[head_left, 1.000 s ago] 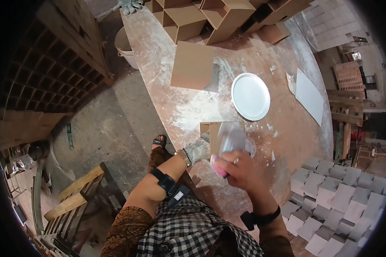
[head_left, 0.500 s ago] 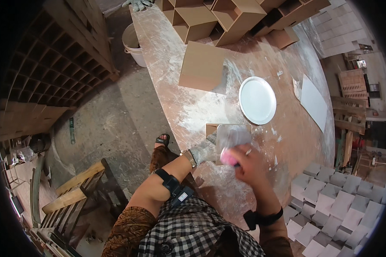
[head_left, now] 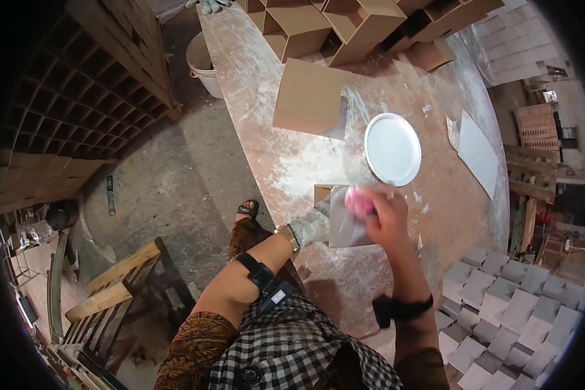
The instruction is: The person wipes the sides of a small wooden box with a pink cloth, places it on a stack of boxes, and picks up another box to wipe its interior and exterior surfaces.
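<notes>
My left hand point(head_left: 311, 229), in a pale knitted glove, grips a small brown fibreboard box point(head_left: 322, 193) by its left side. Most of its fingers are hidden by the box. The box's top face point(head_left: 346, 234) is coated pale grey and turned up toward me. In my bare right hand point(head_left: 389, 214), closed, is a pink sponge-like pad point(head_left: 359, 201), smeared by motion, over the far right part of that face. Just beyond the box stands a round white tub lid or shallow dish point(head_left: 392, 148) with white stuff on it.
The worktable point(head_left: 292, 162) is streaked with white. A brown board point(head_left: 309, 97) and stacked open boxes point(head_left: 364, 26) lie at its far end, a white panel point(head_left: 478, 156) at right. Coated blocks point(head_left: 500, 312) fill the near right. A white bucket point(head_left: 205, 65) stands left of the table.
My right hand has moved away from me with the pink pad, from the near part of the box's face to its far part. My left hand keeps its grip.
</notes>
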Action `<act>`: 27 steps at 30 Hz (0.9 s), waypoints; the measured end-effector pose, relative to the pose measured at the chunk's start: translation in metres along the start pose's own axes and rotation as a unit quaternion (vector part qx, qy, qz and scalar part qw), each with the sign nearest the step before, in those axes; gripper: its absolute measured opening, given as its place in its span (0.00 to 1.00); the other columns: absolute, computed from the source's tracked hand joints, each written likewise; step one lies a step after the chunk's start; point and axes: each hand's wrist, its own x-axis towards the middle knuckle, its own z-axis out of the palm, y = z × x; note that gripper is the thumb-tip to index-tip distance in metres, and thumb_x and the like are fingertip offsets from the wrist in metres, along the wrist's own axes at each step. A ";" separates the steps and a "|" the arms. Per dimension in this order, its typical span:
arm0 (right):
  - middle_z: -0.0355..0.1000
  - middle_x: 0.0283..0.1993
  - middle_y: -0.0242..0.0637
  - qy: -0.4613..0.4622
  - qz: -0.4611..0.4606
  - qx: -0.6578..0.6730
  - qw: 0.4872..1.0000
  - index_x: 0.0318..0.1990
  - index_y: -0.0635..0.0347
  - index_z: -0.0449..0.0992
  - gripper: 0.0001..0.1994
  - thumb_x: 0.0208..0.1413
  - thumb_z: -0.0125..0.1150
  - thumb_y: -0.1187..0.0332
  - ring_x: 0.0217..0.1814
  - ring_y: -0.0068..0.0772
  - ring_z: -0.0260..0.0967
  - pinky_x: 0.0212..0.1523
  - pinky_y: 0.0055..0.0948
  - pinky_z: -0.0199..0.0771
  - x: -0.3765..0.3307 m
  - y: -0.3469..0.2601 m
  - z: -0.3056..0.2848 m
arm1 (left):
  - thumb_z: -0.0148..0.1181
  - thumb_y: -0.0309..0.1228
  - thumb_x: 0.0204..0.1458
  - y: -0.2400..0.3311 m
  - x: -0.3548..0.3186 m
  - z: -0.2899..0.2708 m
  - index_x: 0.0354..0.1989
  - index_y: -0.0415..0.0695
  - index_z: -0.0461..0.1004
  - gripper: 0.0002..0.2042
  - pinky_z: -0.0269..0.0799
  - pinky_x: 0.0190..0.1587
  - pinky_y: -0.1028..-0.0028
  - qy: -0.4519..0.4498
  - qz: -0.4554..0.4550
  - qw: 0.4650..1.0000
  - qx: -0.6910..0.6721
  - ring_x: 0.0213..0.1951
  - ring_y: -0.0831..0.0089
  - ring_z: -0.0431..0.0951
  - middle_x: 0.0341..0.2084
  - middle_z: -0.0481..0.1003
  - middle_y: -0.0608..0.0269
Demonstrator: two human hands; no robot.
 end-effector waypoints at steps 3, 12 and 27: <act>0.72 0.34 0.34 0.002 -0.059 -0.003 0.998 0.42 0.52 0.74 0.22 0.33 0.52 0.78 0.33 0.38 0.68 0.32 0.38 0.64 0.021 -0.018 0.003 | 0.47 0.28 0.57 -0.026 0.019 0.001 0.55 0.42 0.63 0.17 0.68 0.51 0.74 0.125 -0.024 0.951 -0.282 0.47 0.72 0.71 0.47 0.68 0.60; 0.71 0.38 0.34 -0.019 -0.106 0.003 0.994 0.44 0.48 0.73 0.24 0.33 0.53 0.77 0.38 0.40 0.67 0.37 0.41 0.63 -0.017 -0.013 -0.002 | 0.47 0.31 0.57 -0.013 0.008 0.009 0.54 0.43 0.63 0.17 0.68 0.50 0.75 0.126 0.060 0.936 0.324 0.48 0.72 0.70 0.47 0.68 0.57; 0.73 0.36 0.36 -0.004 -0.019 0.060 0.998 0.42 0.51 0.75 0.21 0.34 0.56 0.78 0.30 0.39 0.68 0.32 0.35 0.67 -0.008 0.013 -0.009 | 0.46 0.30 0.57 -0.062 -0.003 -0.033 0.55 0.43 0.62 0.17 0.65 0.55 0.73 0.026 0.091 0.955 0.280 0.50 0.72 0.68 0.50 0.68 0.60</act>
